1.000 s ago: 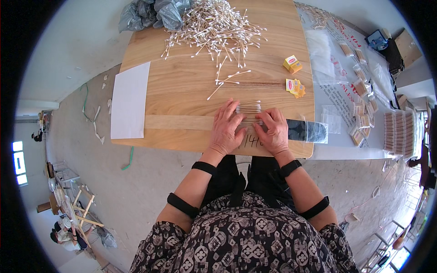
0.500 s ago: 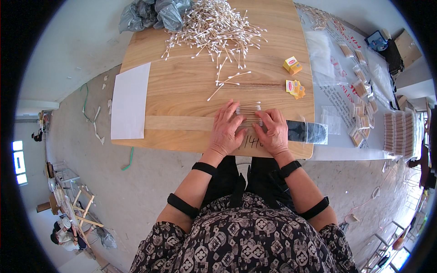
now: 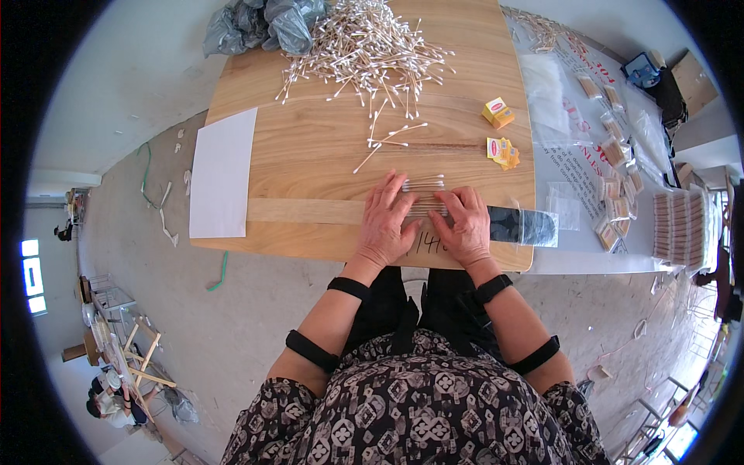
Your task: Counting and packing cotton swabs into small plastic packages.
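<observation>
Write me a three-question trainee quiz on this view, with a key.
1. What lies in a parallel row between the left hand and the right hand?
2. True or false: the white sheet lies to the right of the right hand.
3. Fill in: the grey plastic bag lies to the ___ of the loose swab pile.

Key: 1. Cotton swabs. 2. False; the white sheet is left of both hands. 3. Left.

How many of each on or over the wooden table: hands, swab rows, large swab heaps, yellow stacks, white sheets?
Hands: 2, left hand and right hand
Swab row: 1
Large swab heap: 1
Yellow stacks: 2, boxy stack and fanned stack
White sheet: 1
Total: 7
</observation>
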`<state>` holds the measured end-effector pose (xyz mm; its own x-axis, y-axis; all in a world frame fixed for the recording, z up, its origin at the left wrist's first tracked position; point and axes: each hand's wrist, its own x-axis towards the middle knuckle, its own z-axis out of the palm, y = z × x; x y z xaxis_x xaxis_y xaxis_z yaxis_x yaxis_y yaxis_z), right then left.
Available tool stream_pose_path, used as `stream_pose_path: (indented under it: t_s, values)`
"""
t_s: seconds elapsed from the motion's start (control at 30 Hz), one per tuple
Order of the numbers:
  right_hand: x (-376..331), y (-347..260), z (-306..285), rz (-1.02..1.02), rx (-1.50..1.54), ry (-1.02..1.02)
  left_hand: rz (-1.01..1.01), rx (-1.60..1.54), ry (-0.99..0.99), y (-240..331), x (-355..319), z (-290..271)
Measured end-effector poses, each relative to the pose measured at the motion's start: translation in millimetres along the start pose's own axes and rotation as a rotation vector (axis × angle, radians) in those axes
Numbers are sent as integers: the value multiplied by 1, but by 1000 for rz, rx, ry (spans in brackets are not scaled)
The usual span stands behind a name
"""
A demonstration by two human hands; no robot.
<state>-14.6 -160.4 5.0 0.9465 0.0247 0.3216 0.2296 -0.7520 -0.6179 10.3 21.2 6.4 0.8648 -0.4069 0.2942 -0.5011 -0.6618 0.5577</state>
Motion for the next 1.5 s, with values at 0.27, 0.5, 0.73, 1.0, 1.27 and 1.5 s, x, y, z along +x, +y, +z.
stream_pose_path:
  t_s: [0.27, 0.5, 0.73, 1.0, 1.27, 1.5]
  values:
    - [1, 0, -1, -7, 18, -4, 9, 7, -11, 0, -1, -1]
    - [1, -2, 0, -6, -14, 3, 5, 13, -6, 0, 0, 0]
    - [1, -3, -1, 7, -5, -15, 18, 55, -23, -1, 0, -1]
    - [1, -3, 0, 31, 16, 33, -44, 157, -73, 3, 4, 4]
    - [1, -1, 2, 27, -12, 33, -39, 221, -93, 3, 5, 6]
    - [1, -1, 2, 22, -7, 36, -34, 213, -83, 2, 5, 7]
